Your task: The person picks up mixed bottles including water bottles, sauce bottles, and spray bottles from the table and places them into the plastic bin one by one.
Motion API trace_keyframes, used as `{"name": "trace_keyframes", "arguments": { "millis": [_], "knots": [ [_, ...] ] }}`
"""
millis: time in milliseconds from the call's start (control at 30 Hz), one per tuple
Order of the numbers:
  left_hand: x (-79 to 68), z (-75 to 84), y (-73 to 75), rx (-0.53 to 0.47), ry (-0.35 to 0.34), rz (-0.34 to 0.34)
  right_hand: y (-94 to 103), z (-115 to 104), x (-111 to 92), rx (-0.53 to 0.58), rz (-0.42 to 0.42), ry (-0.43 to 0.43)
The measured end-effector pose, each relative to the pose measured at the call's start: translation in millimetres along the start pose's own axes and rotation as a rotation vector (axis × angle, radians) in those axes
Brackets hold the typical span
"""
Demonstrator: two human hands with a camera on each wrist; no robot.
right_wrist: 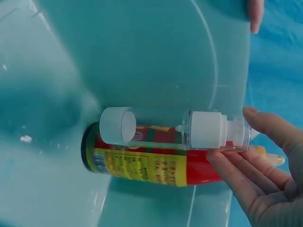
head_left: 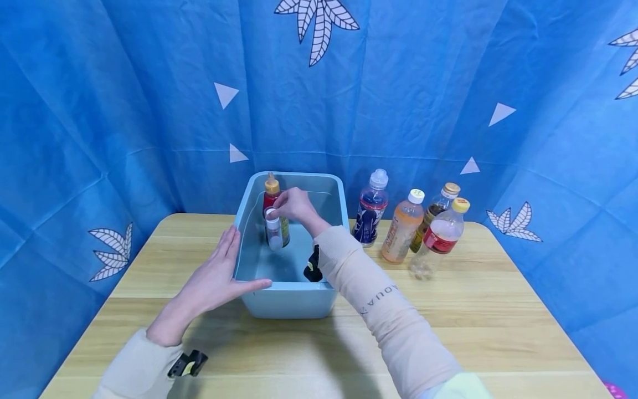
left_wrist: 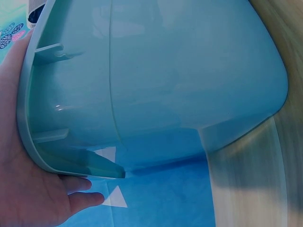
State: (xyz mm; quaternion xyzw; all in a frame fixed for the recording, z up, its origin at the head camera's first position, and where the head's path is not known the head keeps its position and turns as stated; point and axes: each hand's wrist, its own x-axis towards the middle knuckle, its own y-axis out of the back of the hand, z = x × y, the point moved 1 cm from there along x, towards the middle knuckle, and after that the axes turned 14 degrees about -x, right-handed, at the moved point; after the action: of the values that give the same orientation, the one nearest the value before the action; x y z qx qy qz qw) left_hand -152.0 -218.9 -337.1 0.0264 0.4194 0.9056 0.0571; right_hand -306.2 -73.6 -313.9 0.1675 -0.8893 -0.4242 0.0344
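A light-blue tub [head_left: 289, 302] holds a red sauce bottle [head_left: 271, 200] with a yellow cap and, close beside it, a small clear pump bottle [head_left: 274, 235] with white ends. My right hand [head_left: 297, 206] reaches into the tub and pinches the pump bottle's top. In the right wrist view its thumb [right_wrist: 270, 124] and fingers [right_wrist: 246, 172] lie on either side of the clear cap. My left hand [head_left: 214, 280] rests against the tub's near-left corner, fingers straight along the left rim and thumb on the front rim. Both bottles stand upright.
Right of the tub stand several drink bottles: a dark purple one [head_left: 370, 213], an orange one [head_left: 402, 230], a brown-liquid one [head_left: 435, 213] and a mostly clear one [head_left: 440, 238] with a red label. A blue curtain [head_left: 319, 111] hangs behind the wooden table [head_left: 478, 310].
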Motion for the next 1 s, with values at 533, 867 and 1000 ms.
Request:
{"name": "trace_keyframes", "arguments": {
  "millis": [533,867,1000],
  "knots": [
    [1.1,-0.7,-1.2,0.006,-0.008,0.007,-14.1,3,2,-0.054,-0.001,-0.033],
    [1.5,-1.9,-0.9,-0.002,-0.007,0.005,-16.7,6,5,-0.046,-0.036,-0.042],
    [1.6,-2.5,-0.6,0.000,-0.004,0.005,-17.9,5,5,-0.052,-0.046,-0.037]
  ]
}}
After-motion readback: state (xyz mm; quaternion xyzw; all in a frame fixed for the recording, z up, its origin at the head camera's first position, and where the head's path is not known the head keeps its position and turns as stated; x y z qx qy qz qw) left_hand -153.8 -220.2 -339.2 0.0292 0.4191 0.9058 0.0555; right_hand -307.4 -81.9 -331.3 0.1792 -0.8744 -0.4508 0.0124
